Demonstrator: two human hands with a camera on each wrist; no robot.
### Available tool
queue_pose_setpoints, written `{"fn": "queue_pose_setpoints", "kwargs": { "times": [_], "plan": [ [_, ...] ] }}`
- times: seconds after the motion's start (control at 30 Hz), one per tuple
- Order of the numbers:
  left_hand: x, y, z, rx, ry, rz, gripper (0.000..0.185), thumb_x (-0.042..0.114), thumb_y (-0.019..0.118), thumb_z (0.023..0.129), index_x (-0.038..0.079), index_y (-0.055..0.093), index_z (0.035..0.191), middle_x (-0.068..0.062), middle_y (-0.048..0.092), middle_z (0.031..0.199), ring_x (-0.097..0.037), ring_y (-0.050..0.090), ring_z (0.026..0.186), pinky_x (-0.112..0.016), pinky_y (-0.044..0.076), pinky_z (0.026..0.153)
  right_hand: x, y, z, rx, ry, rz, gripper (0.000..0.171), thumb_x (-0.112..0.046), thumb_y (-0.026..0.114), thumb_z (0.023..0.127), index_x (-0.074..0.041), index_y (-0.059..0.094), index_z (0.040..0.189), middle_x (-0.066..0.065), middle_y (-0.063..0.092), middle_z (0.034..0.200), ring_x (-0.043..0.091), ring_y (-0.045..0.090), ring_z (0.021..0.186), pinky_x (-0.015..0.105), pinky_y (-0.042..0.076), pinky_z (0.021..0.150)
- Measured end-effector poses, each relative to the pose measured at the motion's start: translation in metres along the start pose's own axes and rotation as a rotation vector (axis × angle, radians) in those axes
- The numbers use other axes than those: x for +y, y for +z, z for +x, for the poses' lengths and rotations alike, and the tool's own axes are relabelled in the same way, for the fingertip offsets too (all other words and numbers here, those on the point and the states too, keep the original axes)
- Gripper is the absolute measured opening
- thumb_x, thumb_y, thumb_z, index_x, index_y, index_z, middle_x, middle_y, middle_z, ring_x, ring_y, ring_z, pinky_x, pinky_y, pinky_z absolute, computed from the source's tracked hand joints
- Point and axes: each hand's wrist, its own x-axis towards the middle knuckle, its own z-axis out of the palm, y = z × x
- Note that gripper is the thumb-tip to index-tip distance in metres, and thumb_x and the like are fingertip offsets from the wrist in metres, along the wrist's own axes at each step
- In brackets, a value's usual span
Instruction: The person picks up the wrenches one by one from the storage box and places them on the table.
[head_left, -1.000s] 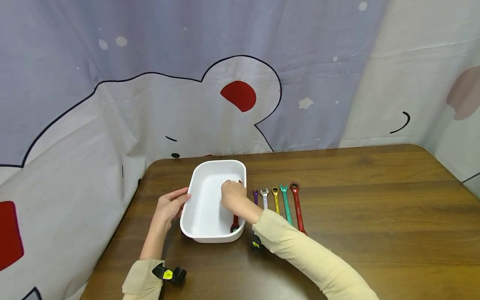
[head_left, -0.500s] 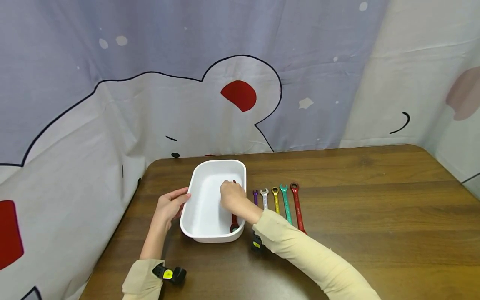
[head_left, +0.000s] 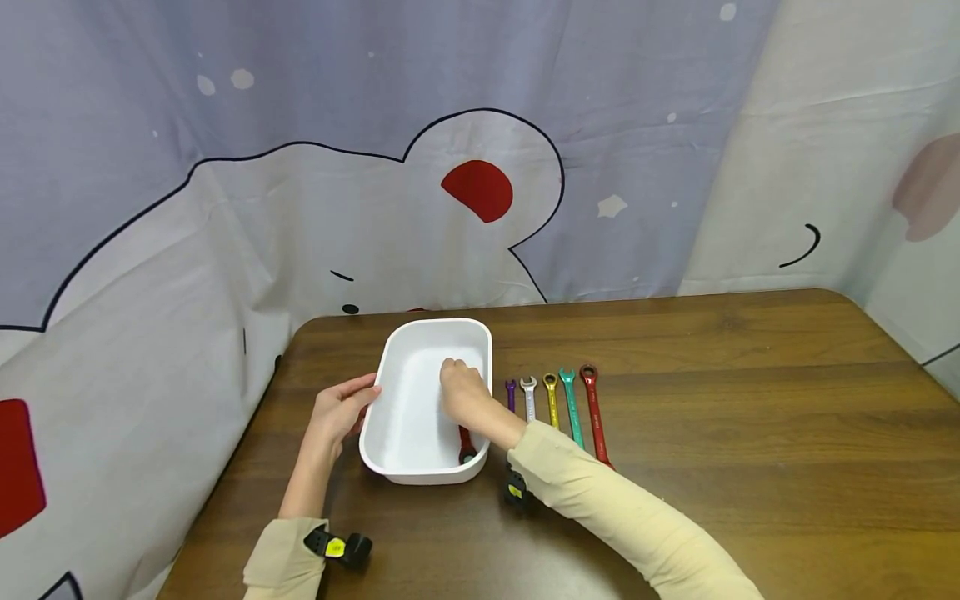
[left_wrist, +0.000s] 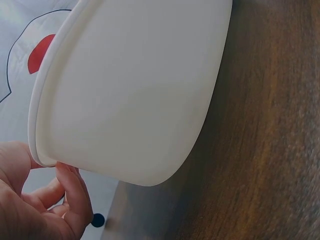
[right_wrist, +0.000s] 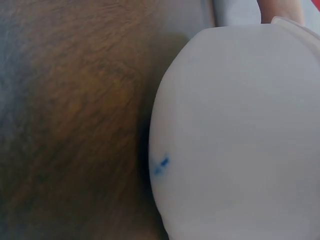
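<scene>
Right hand (head_left: pixel 465 394) on red wrench (head_left: pixel 465 446) inside white tub (head_left: pixel 405 475); left hand (head_left: pixel 341 412) on rim.

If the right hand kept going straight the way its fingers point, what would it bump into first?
Probably the far wall of the white tub. The right hand is inside the tub over a red wrench, fingers pointing away from the person. Depth is hard to judge from this view.

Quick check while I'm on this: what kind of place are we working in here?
Probably a staged tabletop recording corner, not a real workshop: a wooden table backed by a cartoon bear curtain, with a neat row of coloured wrenches beside a white plastic tub.
</scene>
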Motion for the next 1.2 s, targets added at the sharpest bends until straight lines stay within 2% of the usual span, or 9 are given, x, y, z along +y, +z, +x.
{"fn": "queue_pose_setpoints", "kwargs": {
  "times": [0.2, 0.37, 0.53, 0.73, 0.87, 0.97, 1.2],
  "plan": [
    [0.0002, 0.0001, 0.0008, 0.006, -0.007, 0.012, 0.045, 0.025, 0.064, 0.092, 0.009, 0.058, 0.133, 0.007, 0.065, 0.088, -0.005, 0.057, 0.072, -0.020, 0.046, 0.059, 0.0019, 0.0016, 0.0012, -0.002, -0.030, 0.062, 0.025, 0.005, 0.061, 0.083, 0.003, 0.058, 0.108, 0.018, 0.063, 0.102, 0.032, 0.061, 0.096, 0.039, 0.049, 0.087],
    [0.0000, -0.0001, 0.0006, 0.005, -0.013, 0.012, 0.045, 0.026, 0.064, 0.092, 0.010, 0.058, 0.133, 0.004, 0.065, 0.093, -0.005, 0.057, 0.073, -0.021, 0.046, 0.060, 0.0038, 0.0014, 0.0041, -0.046, -0.033, 0.121, 0.034, 0.006, 0.065, 0.080, 0.003, 0.058, 0.114, 0.017, 0.063, 0.106, 0.028, 0.060, 0.101, 0.037, 0.048, 0.091],
    [-0.0003, -0.0002, 0.0006, 0.004, -0.015, 0.007, 0.044, 0.026, 0.064, 0.092, 0.010, 0.058, 0.133, 0.002, 0.066, 0.096, -0.005, 0.057, 0.072, -0.020, 0.046, 0.058, 0.0050, 0.0001, 0.0057, -0.097, 0.006, 0.186, 0.035, 0.004, 0.069, 0.077, 0.004, 0.058, 0.110, 0.016, 0.061, 0.101, 0.025, 0.056, 0.088, 0.035, 0.049, 0.079],
    [-0.0004, -0.0002, 0.0008, 0.005, -0.008, 0.007, 0.044, 0.025, 0.063, 0.092, 0.009, 0.058, 0.133, 0.003, 0.066, 0.093, -0.005, 0.056, 0.071, -0.020, 0.045, 0.057, 0.0033, 0.0012, 0.0064, -0.117, 0.063, 0.117, 0.028, -0.002, 0.072, 0.076, 0.005, 0.058, 0.099, 0.015, 0.060, 0.091, 0.024, 0.053, 0.076, 0.030, 0.047, 0.066],
    [-0.0009, -0.0003, 0.0007, 0.003, -0.005, 0.006, 0.044, 0.025, 0.063, 0.092, 0.009, 0.058, 0.133, 0.003, 0.066, 0.091, -0.004, 0.056, 0.070, -0.020, 0.045, 0.057, 0.0030, 0.0034, 0.0069, -0.104, 0.070, 0.064, 0.012, -0.004, 0.069, 0.077, 0.000, 0.059, 0.081, 0.012, 0.062, 0.078, 0.021, 0.054, 0.066, 0.028, 0.046, 0.059],
    [-0.0012, -0.0002, 0.0005, -0.001, 0.003, 0.007, 0.044, 0.025, 0.062, 0.092, 0.008, 0.057, 0.133, 0.002, 0.068, 0.094, -0.003, 0.058, 0.070, -0.020, 0.046, 0.058, 0.0035, 0.0048, 0.0073, -0.093, 0.066, 0.027, 0.015, -0.004, 0.069, 0.076, -0.005, 0.055, 0.070, 0.008, 0.060, 0.069, 0.019, 0.052, 0.061, 0.028, 0.044, 0.056],
    [-0.0019, 0.0006, 0.0004, 0.007, 0.006, 0.012, 0.043, 0.023, 0.062, 0.093, 0.009, 0.058, 0.133, 0.003, 0.068, 0.094, -0.002, 0.058, 0.069, -0.019, 0.046, 0.058, 0.0036, 0.0072, 0.0094, -0.085, 0.078, -0.010, 0.012, -0.008, 0.072, 0.074, -0.003, 0.060, 0.075, 0.007, 0.061, 0.069, 0.018, 0.053, 0.059, 0.028, 0.045, 0.055]
  ]
}}
